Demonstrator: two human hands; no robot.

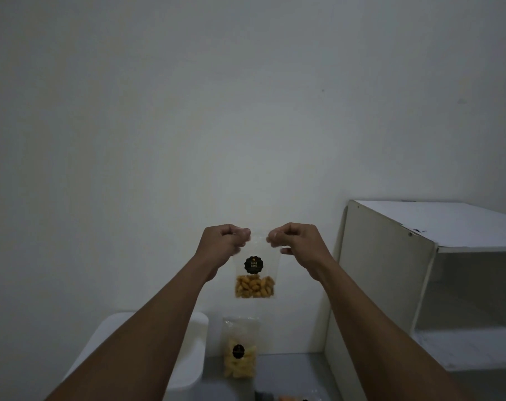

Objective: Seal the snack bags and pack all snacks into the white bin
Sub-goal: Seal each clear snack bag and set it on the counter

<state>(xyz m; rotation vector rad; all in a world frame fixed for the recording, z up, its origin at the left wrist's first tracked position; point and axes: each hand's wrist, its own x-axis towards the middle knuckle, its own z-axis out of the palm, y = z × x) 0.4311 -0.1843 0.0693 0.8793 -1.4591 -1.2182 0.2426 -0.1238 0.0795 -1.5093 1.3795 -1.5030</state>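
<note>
Head view: both arms reach forward and up, holding a clear snack bag (255, 282) in the air in front of a plain white wall (246, 111). The left hand (224, 244) pinches the bag's top left corner between thumb and curled fingers. The right hand (296, 241) pinches the top right corner the same way. The top edge is stretched between the two pinches, with a short length of plastic showing between them. The rest of the bag hangs straight down below the hands, its front facing the camera. A round black label (253, 264) sits just under the level of the knuckles, and orange-brown snack pieces fill the bottom part, well below the fingers.

Under the hanging bag, a second snack bag (240, 348) with pale yellow pieces and a similar dark label stands on the grey surface (289, 371), close to the wall. Left of it is the white bin (192, 351), largely hidden by the left forearm. A white shelf unit (390, 270) stands on the right, its side panel facing the bags. At the lower edge another packet (292, 397) is cut off, and too little of it shows to tell more.
</note>
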